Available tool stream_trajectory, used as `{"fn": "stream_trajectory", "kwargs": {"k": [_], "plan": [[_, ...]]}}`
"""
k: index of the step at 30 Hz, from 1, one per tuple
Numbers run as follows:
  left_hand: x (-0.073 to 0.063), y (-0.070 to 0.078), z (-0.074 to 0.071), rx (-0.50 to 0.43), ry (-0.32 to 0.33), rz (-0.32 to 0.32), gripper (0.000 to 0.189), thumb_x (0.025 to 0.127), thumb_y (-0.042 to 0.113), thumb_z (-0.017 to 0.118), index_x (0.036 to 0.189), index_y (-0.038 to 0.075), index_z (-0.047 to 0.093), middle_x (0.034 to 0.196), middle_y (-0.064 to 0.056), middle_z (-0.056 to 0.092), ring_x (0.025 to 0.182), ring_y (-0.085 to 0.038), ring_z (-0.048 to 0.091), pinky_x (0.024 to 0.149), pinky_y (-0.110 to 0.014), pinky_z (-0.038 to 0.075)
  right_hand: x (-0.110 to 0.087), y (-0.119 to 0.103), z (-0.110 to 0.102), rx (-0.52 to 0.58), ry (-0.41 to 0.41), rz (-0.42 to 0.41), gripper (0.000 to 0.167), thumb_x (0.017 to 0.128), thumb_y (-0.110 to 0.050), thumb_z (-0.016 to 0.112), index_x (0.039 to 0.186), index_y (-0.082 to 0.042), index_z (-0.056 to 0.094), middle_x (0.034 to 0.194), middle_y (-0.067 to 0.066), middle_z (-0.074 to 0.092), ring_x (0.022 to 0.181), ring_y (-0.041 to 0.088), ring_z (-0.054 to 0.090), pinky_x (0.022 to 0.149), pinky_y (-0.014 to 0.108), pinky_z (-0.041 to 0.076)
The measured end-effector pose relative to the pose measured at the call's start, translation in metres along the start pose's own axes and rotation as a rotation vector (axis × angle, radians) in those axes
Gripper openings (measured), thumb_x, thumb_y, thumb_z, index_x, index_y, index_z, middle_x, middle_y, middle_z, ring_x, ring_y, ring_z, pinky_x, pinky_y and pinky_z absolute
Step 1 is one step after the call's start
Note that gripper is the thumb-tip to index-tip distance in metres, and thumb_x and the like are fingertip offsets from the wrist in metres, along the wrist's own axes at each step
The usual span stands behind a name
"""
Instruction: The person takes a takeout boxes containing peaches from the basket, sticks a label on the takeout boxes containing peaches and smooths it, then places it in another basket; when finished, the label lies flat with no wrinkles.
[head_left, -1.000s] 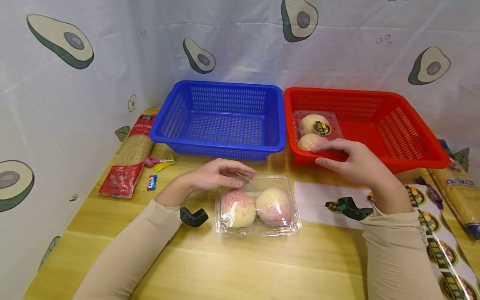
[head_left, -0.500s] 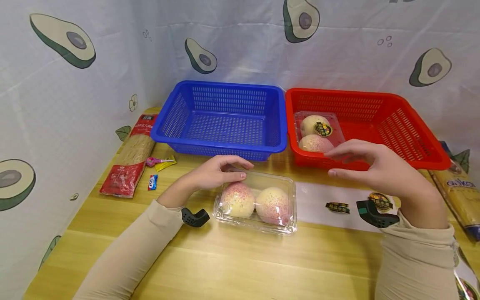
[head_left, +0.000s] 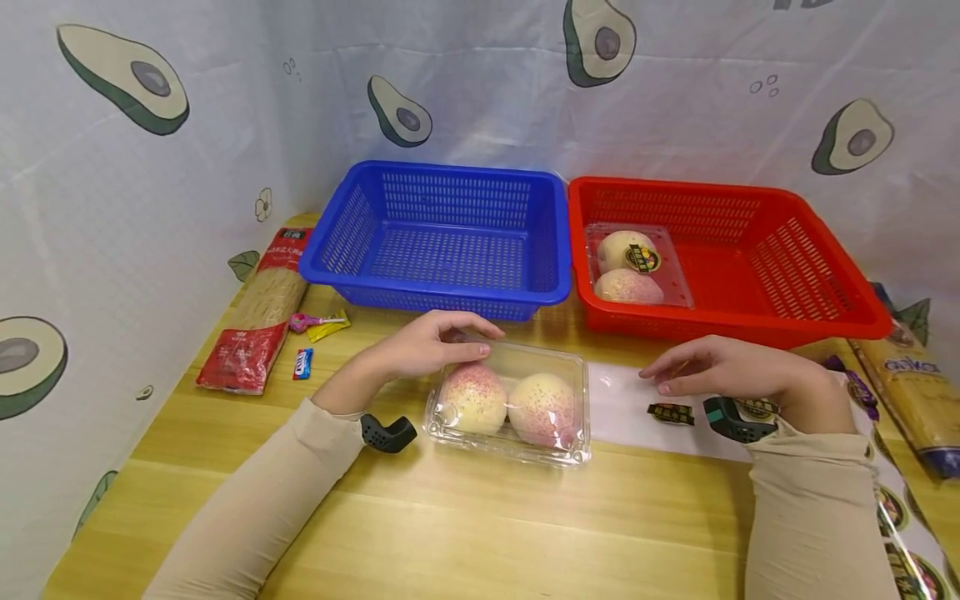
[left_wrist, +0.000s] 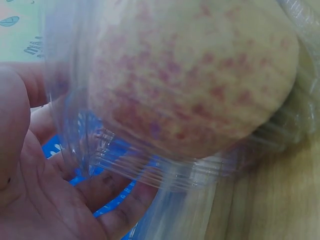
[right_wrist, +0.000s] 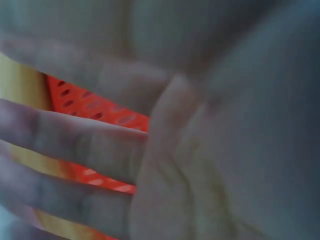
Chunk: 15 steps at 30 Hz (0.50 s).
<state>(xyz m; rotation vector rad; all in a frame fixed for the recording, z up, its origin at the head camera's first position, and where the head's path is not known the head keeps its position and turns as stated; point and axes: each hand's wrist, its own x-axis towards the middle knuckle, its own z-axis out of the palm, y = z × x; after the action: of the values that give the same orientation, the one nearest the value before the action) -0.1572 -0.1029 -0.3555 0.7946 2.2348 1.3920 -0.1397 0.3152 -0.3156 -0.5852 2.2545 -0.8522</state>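
Note:
A clear plastic clamshell box [head_left: 551, 358] sits before me on the wooden table, holding two cream and pink peaches [head_left: 474, 398]. My left hand [head_left: 423, 346] grips its back left corner, thumb over the lid and fingers behind. From the left wrist, a speckled peach [left_wrist: 200, 75] shows large through the plastic, with the fingertips [left_wrist: 145, 192] under the edge. My right hand [head_left: 720, 367] hovers with loose fingers over a white label strip [head_left: 611, 408], near a dark printed sticker [head_left: 671, 413]. Nothing lies between its fingers [right_wrist: 75, 145] in the right wrist view.
A blue basket [head_left: 442, 297] and a red basket [head_left: 750, 321] stand behind; the red one holds a stickered box of peaches [head_left: 628, 285]. At left lie a noodle pack [head_left: 258, 321] and small candies [head_left: 303, 363]. A pasta bag [head_left: 911, 383] lies at right.
My right hand has drawn back from the red basket's front rim, then down over the label strip. The clamshell box has turned slightly and shifted a little left under my left hand.

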Motion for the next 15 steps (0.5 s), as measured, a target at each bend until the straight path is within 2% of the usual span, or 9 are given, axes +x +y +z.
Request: {"fn": "stream_trajectory", "kwargs": {"k": [6, 15], "plan": [[0.000, -0.002, 0.000, -0.008, 0.002, 0.003, 0.028, 0.099, 0.026, 0.067, 0.126, 0.020, 0.071, 0.123, 0.007, 0.066, 0.097, -0.018, 0.064, 0.087, -0.037, 0.052, 0.006, 0.010, 0.001, 0.073, -0.053, 0.060, 0.034, 0.090, -0.011, 0.075, 0.121, 0.002, 0.069, 0.109, 0.009, 0.068, 0.097, 0.019, 0.059, 0.080, 0.027, 0.054], [0.001, -0.002, 0.000, -0.013, 0.002, 0.001, 0.028, 0.099, 0.026, 0.067, 0.125, 0.019, 0.071, 0.122, 0.006, 0.066, 0.093, -0.019, 0.061, 0.084, -0.036, 0.051, 0.008, 0.014, 0.003, 0.167, -0.068, 0.155, 0.030, 0.085, -0.005, 0.078, 0.113, 0.004, 0.071, 0.098, 0.010, 0.068, 0.088, 0.021, 0.060, 0.075, 0.029, 0.056]]}}
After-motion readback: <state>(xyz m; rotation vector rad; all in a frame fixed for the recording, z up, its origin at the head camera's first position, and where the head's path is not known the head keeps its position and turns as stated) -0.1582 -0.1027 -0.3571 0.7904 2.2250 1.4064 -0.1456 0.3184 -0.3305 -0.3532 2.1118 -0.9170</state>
